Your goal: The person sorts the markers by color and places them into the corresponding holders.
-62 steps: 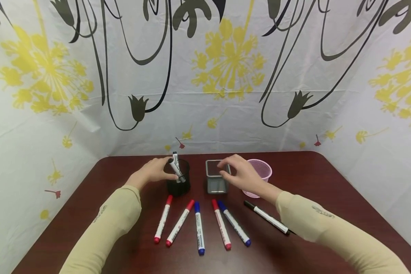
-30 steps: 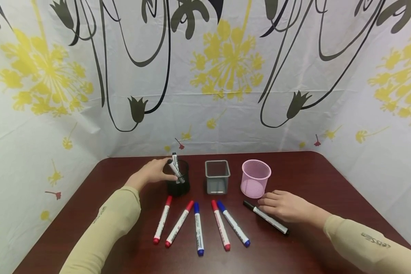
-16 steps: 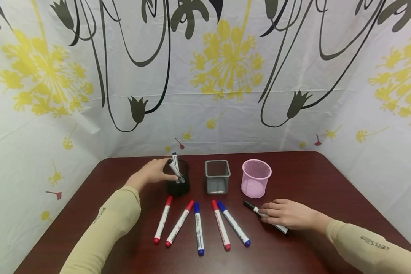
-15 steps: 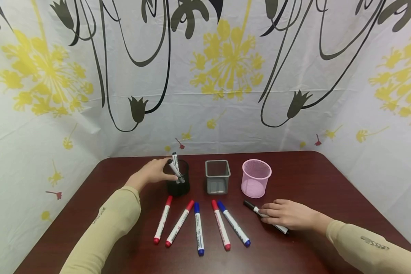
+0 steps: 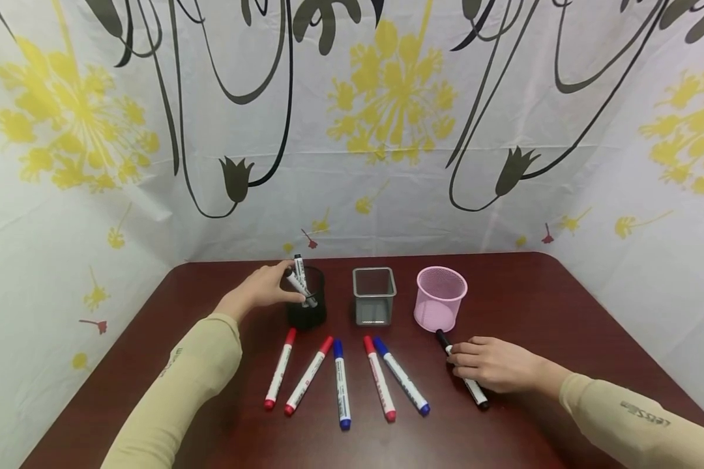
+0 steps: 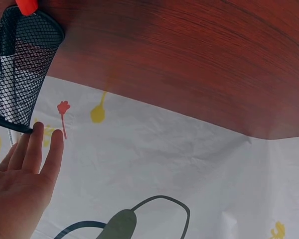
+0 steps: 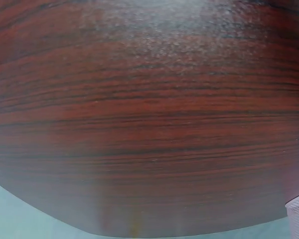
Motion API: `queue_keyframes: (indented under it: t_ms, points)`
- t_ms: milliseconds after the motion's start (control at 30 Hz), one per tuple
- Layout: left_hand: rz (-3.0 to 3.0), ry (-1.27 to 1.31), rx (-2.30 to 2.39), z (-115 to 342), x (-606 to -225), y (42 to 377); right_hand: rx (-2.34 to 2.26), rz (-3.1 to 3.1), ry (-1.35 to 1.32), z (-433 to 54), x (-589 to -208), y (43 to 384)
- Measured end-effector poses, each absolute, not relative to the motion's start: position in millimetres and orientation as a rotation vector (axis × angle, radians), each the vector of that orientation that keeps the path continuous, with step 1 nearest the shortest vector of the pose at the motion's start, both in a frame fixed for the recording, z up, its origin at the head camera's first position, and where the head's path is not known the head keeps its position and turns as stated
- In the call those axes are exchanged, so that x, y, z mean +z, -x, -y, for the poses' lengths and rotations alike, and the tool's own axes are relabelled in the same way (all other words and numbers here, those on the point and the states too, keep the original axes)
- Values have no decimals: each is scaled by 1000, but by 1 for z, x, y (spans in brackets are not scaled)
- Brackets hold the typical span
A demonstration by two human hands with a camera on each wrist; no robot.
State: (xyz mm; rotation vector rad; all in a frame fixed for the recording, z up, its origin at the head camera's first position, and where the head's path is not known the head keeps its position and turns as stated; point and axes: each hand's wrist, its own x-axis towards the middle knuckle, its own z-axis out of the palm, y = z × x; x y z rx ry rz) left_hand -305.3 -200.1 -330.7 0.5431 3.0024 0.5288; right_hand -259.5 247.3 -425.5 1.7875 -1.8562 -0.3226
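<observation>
At the back left, my left hand [image 5: 261, 288] rests against the black mesh pen cup [image 5: 308, 318], thumb near its front rim. Black-capped whiteboard markers [image 5: 298, 267] lean inside that cup. In the left wrist view the fingers of the left hand [image 6: 20, 191] are straight and touch the cup's rim; the thumb is hidden. On the right side of the table my right hand [image 5: 495, 365] bends its fingers over a black whiteboard marker [image 5: 475, 393] and grips it low at the tabletop. Its thumb is out of sight, and the right wrist view does not show this hand.
A grey square mesh cup [image 5: 374, 312] stands mid-back, with a pink mesh cup [image 5: 437, 312] to its right. Several red and blue markers [image 5: 341, 391] lie spread across the dark wood table [image 5: 240, 417]. A patterned white cloth [image 5: 352, 215] hangs behind.
My right hand has come down from above the grey cup to the black marker. That marker has turned, its cap end swinging right. The left hand has stayed at the black cup.
</observation>
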Motion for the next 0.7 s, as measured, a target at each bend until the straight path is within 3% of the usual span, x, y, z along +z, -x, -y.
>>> queue_keyframes:
  t_ms: [700]
  points:
    - [-3029, -587, 532, 201, -334, 308, 203, 1923, -1669, -210, -402, 241]
